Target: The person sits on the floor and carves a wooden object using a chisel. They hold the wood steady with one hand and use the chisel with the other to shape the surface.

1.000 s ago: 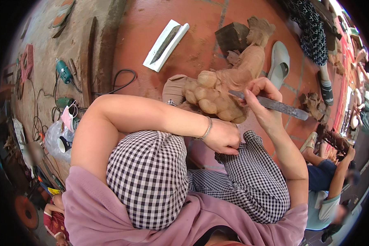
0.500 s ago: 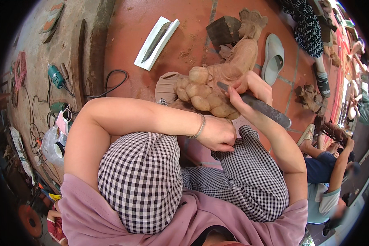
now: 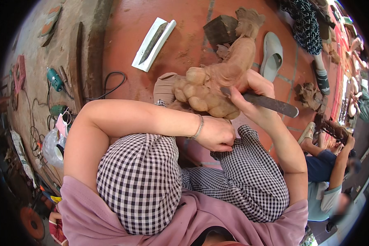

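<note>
- Red tiled floor (image 3: 180, 45), largest, fills the top middle of the frame.
- Checked trousers (image 3: 139, 184), black and white, cover the bent legs below centre.
- A carved wooden figure (image 3: 229, 67) reaches from the centre towards the upper right: rounded lumps at its near end, a crowned head at its far end. I see no clamp on it; a hard push could shift or tip it.
- A white tray (image 3: 165, 40), upper middle, holds a dark strip (image 3: 153, 43).
- A pale slipper (image 3: 272, 57) lies right of the figure, near it; if the figure slid that way, they could knock together.
- The right hand (image 3: 256, 92), right of centre, is closed, thumb and fingers pinching a grey bar (image 3: 274, 105). A loose pinch might let the bar twist.
- The left hand (image 3: 217, 134), at centre just below the lumps, is loosely curled, back upward; I cannot tell whether it holds anything.
- Smallest is the bar's tip, over the figure; I cannot tell if they touch. On rounded wood it could skid, through too much force or too flat an angle, gouging the carving or catching the left hand.
</note>
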The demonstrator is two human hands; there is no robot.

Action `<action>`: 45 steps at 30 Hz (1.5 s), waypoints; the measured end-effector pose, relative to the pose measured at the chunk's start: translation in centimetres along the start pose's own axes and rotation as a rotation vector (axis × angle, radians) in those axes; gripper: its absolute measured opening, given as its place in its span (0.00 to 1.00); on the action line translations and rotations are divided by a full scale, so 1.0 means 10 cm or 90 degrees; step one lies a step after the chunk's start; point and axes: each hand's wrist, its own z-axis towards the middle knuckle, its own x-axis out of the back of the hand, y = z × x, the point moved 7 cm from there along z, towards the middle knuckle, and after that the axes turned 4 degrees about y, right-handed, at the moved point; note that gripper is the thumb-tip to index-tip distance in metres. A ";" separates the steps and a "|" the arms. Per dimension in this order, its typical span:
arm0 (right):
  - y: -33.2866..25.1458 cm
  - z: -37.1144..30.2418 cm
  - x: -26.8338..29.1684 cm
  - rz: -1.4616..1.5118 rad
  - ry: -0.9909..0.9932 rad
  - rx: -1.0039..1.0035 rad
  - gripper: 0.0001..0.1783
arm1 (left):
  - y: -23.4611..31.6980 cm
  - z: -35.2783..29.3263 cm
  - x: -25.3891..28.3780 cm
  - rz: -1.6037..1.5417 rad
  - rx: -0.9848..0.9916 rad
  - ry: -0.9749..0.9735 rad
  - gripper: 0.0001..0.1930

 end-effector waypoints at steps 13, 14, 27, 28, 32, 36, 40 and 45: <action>0.36 -0.07 0.24 0.218 0.028 -0.254 0.12 | -0.01 -0.03 0.01 -0.015 -0.005 0.017 0.12; 0.37 -0.06 0.21 0.228 0.010 -0.263 0.11 | -0.01 -0.03 0.01 -0.011 -0.004 0.014 0.12; 0.21 0.49 -0.16 -0.020 -0.358 -0.097 0.08 | 0.02 -0.03 0.06 -0.020 0.002 0.001 0.13; 0.19 0.52 -0.18 -0.019 -0.383 -0.064 0.08 | 0.02 -0.04 0.06 -0.024 0.004 0.002 0.13; 0.17 0.60 -0.22 -0.060 -0.470 0.012 0.07 | 0.03 -0.04 0.05 -0.017 0.002 0.008 0.12; 0.12 0.72 -0.23 -0.100 -0.488 -0.013 0.09 | 0.03 -0.04 0.06 -0.018 -0.019 0.027 0.12; 0.29 0.79 -0.32 -0.065 -0.537 -0.049 0.12 | 0.04 -0.05 0.06 -0.017 -0.029 0.035 0.12; 0.34 0.85 -0.32 -0.067 -0.465 0.004 0.11 | 0.05 -0.04 0.07 -0.020 -0.016 0.014 0.12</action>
